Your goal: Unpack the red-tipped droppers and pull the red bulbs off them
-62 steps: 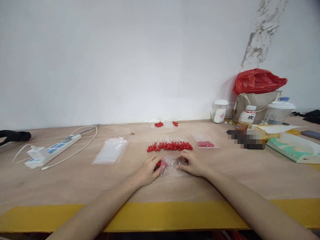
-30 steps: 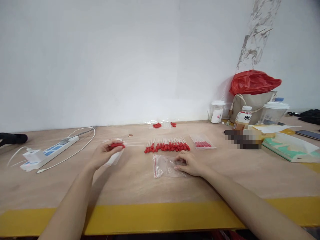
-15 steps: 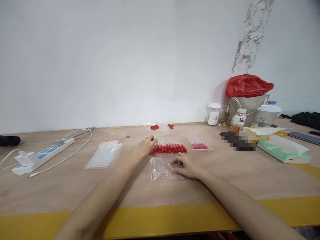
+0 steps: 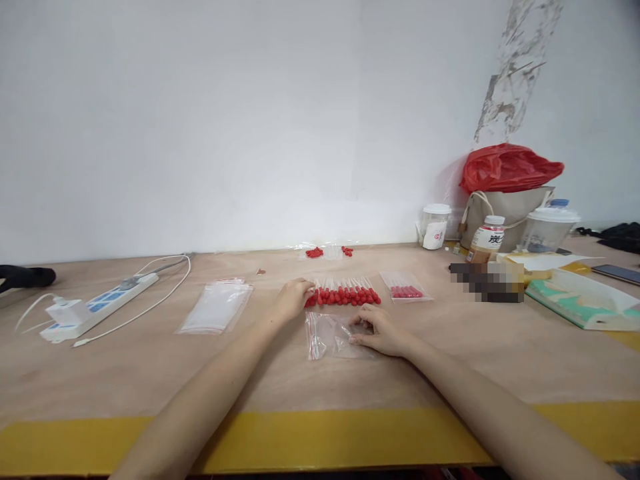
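A row of thin pale sticks with red tips (image 4: 345,295) lies on the table, tips toward me. At the row's left end is my left hand (image 4: 294,298), its fingers bent and closed at the end sticks; the fingertips are partly hidden. Just in front of the row, a clear zip bag (image 4: 327,335) with a red seal line lies flat, seal end to the left. My right hand (image 4: 380,331) is curled over the bag's right end, thumb and fingers on the film. A flat packet of red-tipped sticks (image 4: 406,291) lies right of the row.
A stack of clear bags (image 4: 216,307) lies left. Small bags with red pieces (image 4: 315,253) are by the wall. A power strip (image 4: 105,303) with cables stands far left. A cup (image 4: 436,227), bottle (image 4: 486,240) and tissue pack (image 4: 580,300) are on the right.
The view has shifted slightly, moving everything a little to the right in the picture. My left hand has come down closer to the row's left end. My right hand stays on the bag.
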`<state>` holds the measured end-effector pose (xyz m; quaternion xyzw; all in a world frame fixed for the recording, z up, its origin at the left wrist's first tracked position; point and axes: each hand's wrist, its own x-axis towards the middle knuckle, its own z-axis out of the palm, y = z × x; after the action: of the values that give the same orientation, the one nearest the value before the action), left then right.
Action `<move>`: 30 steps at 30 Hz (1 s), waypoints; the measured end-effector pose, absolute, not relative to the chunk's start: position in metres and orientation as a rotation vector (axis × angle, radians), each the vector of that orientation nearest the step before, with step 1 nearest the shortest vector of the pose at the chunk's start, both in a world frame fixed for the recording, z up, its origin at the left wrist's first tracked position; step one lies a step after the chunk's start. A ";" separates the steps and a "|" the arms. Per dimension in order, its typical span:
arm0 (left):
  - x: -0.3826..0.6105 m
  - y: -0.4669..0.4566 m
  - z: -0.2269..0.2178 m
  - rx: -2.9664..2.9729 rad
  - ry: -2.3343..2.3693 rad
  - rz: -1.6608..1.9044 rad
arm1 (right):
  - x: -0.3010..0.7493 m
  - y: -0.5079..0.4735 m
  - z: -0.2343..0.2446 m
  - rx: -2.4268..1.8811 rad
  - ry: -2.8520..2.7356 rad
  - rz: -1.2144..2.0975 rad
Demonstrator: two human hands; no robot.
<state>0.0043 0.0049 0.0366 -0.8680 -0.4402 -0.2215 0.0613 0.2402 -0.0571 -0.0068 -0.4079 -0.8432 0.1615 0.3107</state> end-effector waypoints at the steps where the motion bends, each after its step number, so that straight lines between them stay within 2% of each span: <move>1: 0.002 0.000 0.035 -2.623 -1.315 -0.712 | 0.240 -0.058 -0.006 -1.079 -2.226 0.426; 5: -0.004 -0.015 0.029 -2.660 -1.176 -0.871 | 0.239 -0.059 -0.004 -1.086 -2.220 0.442; 10: 0.000 -0.014 0.030 -2.741 -1.147 -0.887 | 0.239 -0.059 -0.005 -1.089 -2.207 0.453; 18: 0.001 -0.031 0.017 -2.692 -1.601 -1.270 | 0.239 -0.058 -0.006 -1.093 -2.211 0.453; 25: 0.004 -0.065 0.010 -2.748 -2.303 -1.977 | 0.236 -0.060 -0.009 -1.058 -2.249 0.452; 27: 0.005 -0.068 0.011 -2.904 -2.262 -2.043 | 0.235 -0.063 -0.007 -1.038 -2.263 0.440; 30: 0.001 -0.065 0.008 -3.052 -2.160 -1.909 | 0.234 -0.069 -0.001 -0.949 -2.403 0.387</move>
<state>0.0007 -0.0649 0.0080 -0.6279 -0.4444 -0.3927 -0.5039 0.2341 -0.0687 -0.0013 -0.3508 -0.8878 0.1429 0.2614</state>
